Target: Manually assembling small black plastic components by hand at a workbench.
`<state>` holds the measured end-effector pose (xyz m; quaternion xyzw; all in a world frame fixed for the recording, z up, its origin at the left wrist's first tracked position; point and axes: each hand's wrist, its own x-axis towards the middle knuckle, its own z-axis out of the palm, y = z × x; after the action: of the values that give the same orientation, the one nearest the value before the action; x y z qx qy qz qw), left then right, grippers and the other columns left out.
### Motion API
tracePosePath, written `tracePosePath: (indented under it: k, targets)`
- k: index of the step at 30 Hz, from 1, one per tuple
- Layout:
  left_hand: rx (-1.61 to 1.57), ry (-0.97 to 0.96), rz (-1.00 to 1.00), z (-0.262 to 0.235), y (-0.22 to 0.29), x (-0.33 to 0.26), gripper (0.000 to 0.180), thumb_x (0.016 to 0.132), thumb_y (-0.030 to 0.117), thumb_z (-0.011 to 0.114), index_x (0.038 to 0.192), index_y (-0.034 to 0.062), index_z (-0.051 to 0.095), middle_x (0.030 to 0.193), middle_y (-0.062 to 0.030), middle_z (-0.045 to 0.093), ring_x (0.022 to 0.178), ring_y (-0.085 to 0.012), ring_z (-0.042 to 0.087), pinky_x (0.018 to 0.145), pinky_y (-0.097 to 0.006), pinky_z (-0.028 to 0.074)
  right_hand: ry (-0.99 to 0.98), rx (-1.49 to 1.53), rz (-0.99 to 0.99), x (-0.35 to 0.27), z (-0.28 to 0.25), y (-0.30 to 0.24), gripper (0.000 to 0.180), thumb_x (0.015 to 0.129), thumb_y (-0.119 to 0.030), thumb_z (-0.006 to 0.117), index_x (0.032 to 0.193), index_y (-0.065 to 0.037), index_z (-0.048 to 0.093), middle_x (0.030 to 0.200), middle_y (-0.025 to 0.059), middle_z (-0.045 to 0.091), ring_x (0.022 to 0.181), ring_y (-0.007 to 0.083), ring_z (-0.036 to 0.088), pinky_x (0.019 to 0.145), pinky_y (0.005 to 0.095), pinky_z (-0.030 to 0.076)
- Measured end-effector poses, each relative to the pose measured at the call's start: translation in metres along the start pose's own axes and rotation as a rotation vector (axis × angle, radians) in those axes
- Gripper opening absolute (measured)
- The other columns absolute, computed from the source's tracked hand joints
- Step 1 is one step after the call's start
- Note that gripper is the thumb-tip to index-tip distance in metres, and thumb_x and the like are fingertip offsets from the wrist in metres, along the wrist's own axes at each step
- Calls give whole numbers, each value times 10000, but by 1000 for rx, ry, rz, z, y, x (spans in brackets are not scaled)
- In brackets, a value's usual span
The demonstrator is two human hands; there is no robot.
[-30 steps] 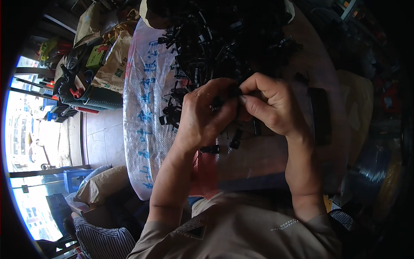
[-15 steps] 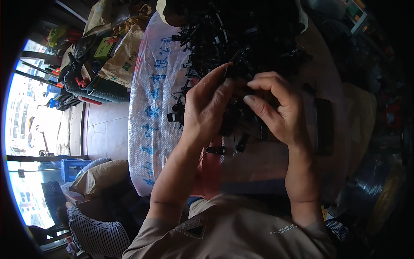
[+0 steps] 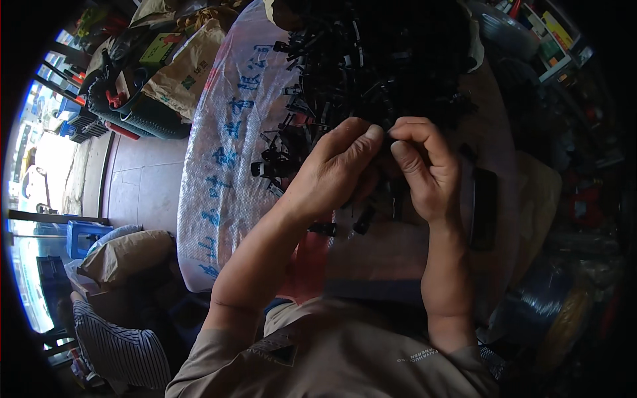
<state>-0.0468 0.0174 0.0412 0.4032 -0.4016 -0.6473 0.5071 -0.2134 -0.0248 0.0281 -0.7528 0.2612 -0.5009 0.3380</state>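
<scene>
A big heap of small black plastic parts (image 3: 352, 60) covers the far half of a white woven sack (image 3: 206, 172) with blue lettering. In front of the heap, my left hand (image 3: 342, 159) is closed, its thumb pressed against the bent index finger. Close beside its thumb tip, my right hand (image 3: 428, 162) pinches with thumb and index finger. Whatever small dark piece lies between the fingertips is too dark and small to name. A few loose black parts (image 3: 323, 229) rest nearer to me, below my left wrist.
A long dark flat object (image 3: 484, 209) lies right of my right forearm. At the left are a brown paper bag (image 3: 192, 73), a coiled dark green hose (image 3: 152, 123) and a blue stool (image 3: 86, 235). A striped cloth (image 3: 123, 341) sits at the lower left.
My left hand has turned over, its thumb now on top and the fingers curled in. My right hand stays in a pinch close by. The whole view has shifted a little.
</scene>
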Motion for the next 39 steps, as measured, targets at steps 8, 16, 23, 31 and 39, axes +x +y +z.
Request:
tracePosePath:
  k: [8,16,23,31,39]
  targets:
    - [388,19,441,2,-8,-1,123,925,48,583,1031,-2,546,872,-42,604,801,-79,556,719,-232,466,86,444,366,-5,6,3,101,928,-80,607,1012,-26,614,804,-18,589,684,39,511,622,197,433]
    - [699,137,725,1,-16,4,105,870,29,600,946,2,534,787,-114,603,684,-186,617,614,-291,487,45,526,269,-7,6,5,134,902,-30,577,1029,0,608,954,34,605,697,54,533,628,207,447]
    - [47,16,296,-17,-5,6,164,929,105,578,1057,5,551,905,-54,607,722,-114,576,674,-241,472,49,511,333,1,0,-4,221,912,-85,619,1113,0,582,952,31,619,716,64,542,637,198,446]
    - [-540,-193,216,-53,5,16,439,960,210,511,1342,9,425,998,-118,608,855,-246,651,782,-364,530,-212,-490,180,-1,-5,-6,286,735,-35,727,1004,4,637,923,106,639,740,241,630,654,304,495]
    - [-690,-112,111,-66,1,19,183,929,214,536,995,48,578,836,-54,575,717,-171,532,645,-310,450,-203,-608,10,-2,6,10,392,733,-2,638,1124,-36,627,998,131,640,791,280,641,700,354,522]
